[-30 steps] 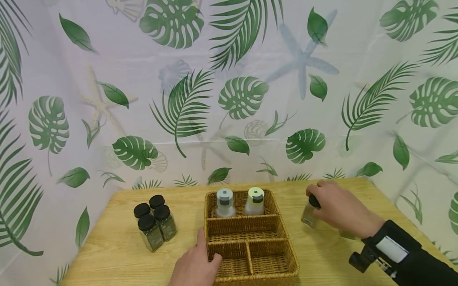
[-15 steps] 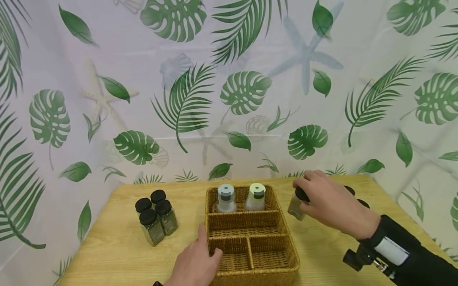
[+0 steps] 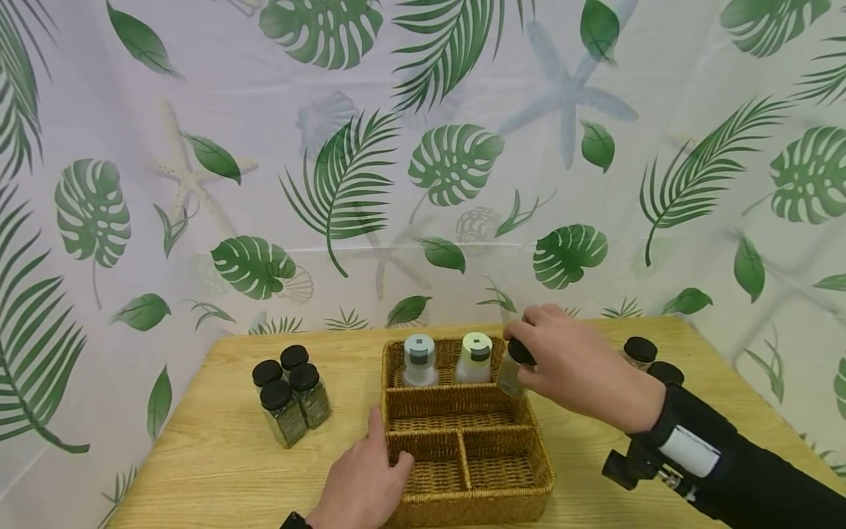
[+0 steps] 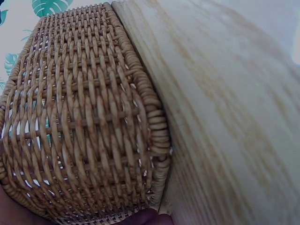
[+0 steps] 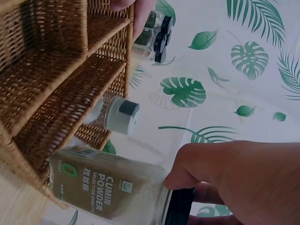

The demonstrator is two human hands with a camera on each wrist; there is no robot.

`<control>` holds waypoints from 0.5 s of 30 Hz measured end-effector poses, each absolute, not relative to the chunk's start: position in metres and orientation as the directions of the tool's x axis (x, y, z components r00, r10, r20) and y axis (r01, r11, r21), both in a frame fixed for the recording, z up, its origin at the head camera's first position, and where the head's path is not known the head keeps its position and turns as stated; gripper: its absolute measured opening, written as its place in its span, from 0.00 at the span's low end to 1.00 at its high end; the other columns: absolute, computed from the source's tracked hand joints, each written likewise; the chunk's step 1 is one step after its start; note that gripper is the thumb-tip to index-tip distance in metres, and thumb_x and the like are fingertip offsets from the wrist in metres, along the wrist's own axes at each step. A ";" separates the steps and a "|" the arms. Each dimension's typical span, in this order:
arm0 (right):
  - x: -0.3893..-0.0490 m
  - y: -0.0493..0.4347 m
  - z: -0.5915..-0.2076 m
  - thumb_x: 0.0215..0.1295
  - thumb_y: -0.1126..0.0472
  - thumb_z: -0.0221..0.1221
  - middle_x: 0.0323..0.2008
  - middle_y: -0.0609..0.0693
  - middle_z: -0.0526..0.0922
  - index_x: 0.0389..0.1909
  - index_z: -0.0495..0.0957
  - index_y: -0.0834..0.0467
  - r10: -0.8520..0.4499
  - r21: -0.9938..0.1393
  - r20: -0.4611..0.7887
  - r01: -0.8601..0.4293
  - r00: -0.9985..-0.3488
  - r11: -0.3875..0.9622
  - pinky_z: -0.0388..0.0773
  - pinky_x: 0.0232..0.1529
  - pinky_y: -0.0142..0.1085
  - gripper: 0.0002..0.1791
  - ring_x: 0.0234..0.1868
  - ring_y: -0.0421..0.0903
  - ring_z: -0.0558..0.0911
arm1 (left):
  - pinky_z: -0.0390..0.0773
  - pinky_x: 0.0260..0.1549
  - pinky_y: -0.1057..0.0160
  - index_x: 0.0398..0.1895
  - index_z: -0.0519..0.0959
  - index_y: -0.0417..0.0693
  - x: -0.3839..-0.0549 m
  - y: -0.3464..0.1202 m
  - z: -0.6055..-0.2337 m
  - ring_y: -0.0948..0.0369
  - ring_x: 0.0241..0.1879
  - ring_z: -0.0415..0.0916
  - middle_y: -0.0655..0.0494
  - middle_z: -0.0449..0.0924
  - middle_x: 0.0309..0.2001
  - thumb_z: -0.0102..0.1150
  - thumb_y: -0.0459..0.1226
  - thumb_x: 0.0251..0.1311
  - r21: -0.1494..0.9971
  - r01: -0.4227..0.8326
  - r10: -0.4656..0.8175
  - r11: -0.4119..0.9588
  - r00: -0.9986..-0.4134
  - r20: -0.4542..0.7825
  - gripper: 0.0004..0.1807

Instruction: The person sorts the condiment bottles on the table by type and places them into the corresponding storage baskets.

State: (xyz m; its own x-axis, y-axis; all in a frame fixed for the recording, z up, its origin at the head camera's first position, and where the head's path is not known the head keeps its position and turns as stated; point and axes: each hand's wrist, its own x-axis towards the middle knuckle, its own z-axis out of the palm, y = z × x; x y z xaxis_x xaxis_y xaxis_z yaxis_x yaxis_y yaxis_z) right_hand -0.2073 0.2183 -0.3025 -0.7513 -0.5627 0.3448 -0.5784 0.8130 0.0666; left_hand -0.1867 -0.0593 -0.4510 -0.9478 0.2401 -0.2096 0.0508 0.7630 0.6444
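Note:
A wicker basket (image 3: 465, 507) with several compartments stands on the table. My left hand (image 3: 366, 474) grips its left wall, thumb over the rim; the left wrist view shows the basket's woven side (image 4: 84, 112) up close. A jar of cumin powder (image 5: 105, 185), clear with a black lid, is in my right hand (image 3: 581, 367), fingers pinching the lid. The jar hangs tilted at the basket's right rim, beside the back compartment. That compartment holds a bottle with a pale blue cap (image 3: 419, 360) and one with a pale yellow cap (image 3: 476, 358).
Several black-lidded jars (image 3: 291, 411) of dried herbs stand grouped on the wooden table (image 3: 198, 455) left of the basket. Two more black-lidded jars (image 3: 640, 351) stand at the right, partly behind my right arm. A leaf-patterned cloth (image 3: 449, 184) hangs behind the table.
My right hand has carried the cumin powder jar leftward from the table's right side to the basket's rim. The left hand keeps its hold on the basket. The head view has tilted slightly down.

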 end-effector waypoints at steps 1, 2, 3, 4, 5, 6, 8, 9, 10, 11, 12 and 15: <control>-0.208 0.215 -0.302 0.47 0.63 0.64 0.32 0.49 0.73 0.41 0.79 0.58 -0.567 0.069 0.348 -0.583 -0.747 0.810 0.70 0.23 0.35 0.16 0.32 0.46 0.68 | 0.67 0.16 0.51 0.74 0.38 0.34 -0.187 -0.059 -0.451 0.55 0.16 0.70 0.49 0.77 0.25 0.47 0.52 0.65 0.645 0.051 0.241 0.763 -0.947 -0.210 0.47; -0.208 0.212 -0.302 0.47 0.63 0.64 0.32 0.49 0.73 0.41 0.79 0.58 -0.571 0.072 0.351 -0.586 -0.742 0.807 0.70 0.23 0.35 0.17 0.32 0.46 0.68 | 0.67 0.16 0.51 0.74 0.38 0.34 -0.186 -0.059 -0.451 0.54 0.16 0.70 0.49 0.76 0.24 0.47 0.52 0.65 0.646 0.050 0.241 0.762 -0.947 -0.212 0.47; -0.209 0.208 -0.302 0.47 0.63 0.64 0.32 0.49 0.73 0.41 0.79 0.57 -0.574 0.075 0.354 -0.589 -0.739 0.805 0.70 0.23 0.35 0.16 0.32 0.46 0.68 | 0.67 0.16 0.51 0.74 0.38 0.34 -0.186 -0.059 -0.451 0.54 0.15 0.70 0.49 0.76 0.23 0.47 0.52 0.65 0.646 0.050 0.242 0.762 -0.947 -0.212 0.47; -0.209 0.205 -0.303 0.47 0.63 0.64 0.32 0.49 0.73 0.41 0.80 0.57 -0.575 0.074 0.357 -0.592 -0.736 0.803 0.70 0.22 0.35 0.16 0.32 0.46 0.68 | 0.66 0.15 0.51 0.74 0.38 0.34 -0.186 -0.059 -0.451 0.54 0.15 0.70 0.49 0.76 0.22 0.47 0.52 0.65 0.646 0.052 0.243 0.761 -0.947 -0.211 0.47; -0.210 0.201 -0.303 0.48 0.62 0.64 0.32 0.49 0.73 0.41 0.80 0.57 -0.580 0.072 0.357 -0.597 -0.732 0.799 0.70 0.22 0.34 0.16 0.32 0.46 0.68 | 0.66 0.15 0.51 0.74 0.38 0.34 -0.186 -0.059 -0.450 0.54 0.15 0.69 0.50 0.75 0.22 0.47 0.52 0.65 0.646 0.053 0.244 0.761 -0.947 -0.210 0.47; -0.211 0.198 -0.304 0.48 0.62 0.64 0.31 0.48 0.73 0.41 0.79 0.57 -0.585 0.071 0.357 -0.603 -0.729 0.795 0.70 0.21 0.34 0.16 0.32 0.46 0.68 | 0.66 0.15 0.51 0.74 0.38 0.34 -0.186 -0.059 -0.450 0.54 0.15 0.69 0.50 0.75 0.21 0.47 0.52 0.65 0.647 0.052 0.245 0.761 -0.946 -0.213 0.47; -0.212 0.191 -0.305 0.48 0.62 0.65 0.31 0.48 0.72 0.41 0.80 0.57 -0.601 0.076 0.363 -0.620 -0.712 0.781 0.70 0.21 0.34 0.15 0.31 0.45 0.67 | 0.65 0.15 0.51 0.74 0.37 0.34 -0.186 -0.059 -0.450 0.54 0.14 0.69 0.51 0.74 0.20 0.47 0.52 0.65 0.647 0.052 0.246 0.761 -0.945 -0.214 0.47; -0.213 0.188 -0.305 0.49 0.61 0.65 0.30 0.48 0.72 0.40 0.80 0.57 -0.611 0.077 0.367 -0.632 -0.702 0.772 0.70 0.22 0.33 0.15 0.31 0.45 0.67 | 0.65 0.15 0.51 0.74 0.37 0.34 -0.186 -0.059 -0.450 0.54 0.14 0.69 0.51 0.74 0.20 0.47 0.52 0.65 0.646 0.052 0.246 0.761 -0.945 -0.214 0.47; -0.213 0.184 -0.306 0.49 0.62 0.65 0.30 0.48 0.72 0.40 0.80 0.57 -0.620 0.075 0.370 -0.643 -0.692 0.762 0.70 0.23 0.33 0.15 0.30 0.44 0.66 | 0.65 0.15 0.51 0.74 0.38 0.34 -0.186 -0.059 -0.450 0.54 0.14 0.69 0.51 0.74 0.21 0.47 0.52 0.65 0.645 0.051 0.245 0.762 -0.946 -0.215 0.47; -0.214 0.181 -0.307 0.49 0.62 0.64 0.30 0.47 0.71 0.40 0.80 0.57 -0.631 0.076 0.374 -0.655 -0.680 0.752 0.70 0.24 0.33 0.14 0.30 0.44 0.66 | 0.65 0.15 0.51 0.74 0.38 0.34 -0.187 -0.059 -0.450 0.54 0.15 0.69 0.51 0.74 0.21 0.47 0.52 0.65 0.644 0.050 0.243 0.764 -0.946 -0.215 0.47; -0.215 0.178 -0.308 0.49 0.62 0.64 0.29 0.47 0.71 0.39 0.80 0.57 -0.639 0.082 0.378 -0.663 -0.670 0.744 0.70 0.23 0.33 0.13 0.29 0.44 0.66 | 0.65 0.15 0.51 0.74 0.38 0.34 -0.187 -0.059 -0.450 0.54 0.15 0.69 0.51 0.74 0.22 0.47 0.52 0.65 0.642 0.047 0.240 0.765 -0.946 -0.217 0.47; -0.217 0.169 -0.311 0.51 0.61 0.63 0.27 0.46 0.69 0.38 0.79 0.56 -0.656 0.082 0.373 -0.681 -0.656 0.728 0.68 0.24 0.34 0.11 0.28 0.43 0.64 | 0.65 0.14 0.52 0.74 0.39 0.35 -0.187 -0.059 -0.450 0.54 0.14 0.69 0.51 0.74 0.21 0.47 0.52 0.64 0.640 0.040 0.235 0.767 -0.946 -0.223 0.47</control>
State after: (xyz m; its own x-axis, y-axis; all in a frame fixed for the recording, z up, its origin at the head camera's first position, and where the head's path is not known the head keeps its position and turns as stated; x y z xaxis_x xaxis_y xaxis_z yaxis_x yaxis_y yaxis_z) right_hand -0.2168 0.1691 -0.3113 -0.6563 -0.6556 0.3735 -0.6807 0.7280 0.0815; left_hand -0.1873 -0.0589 -0.4502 -0.9460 0.2352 -0.2231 0.0397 0.7669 0.6405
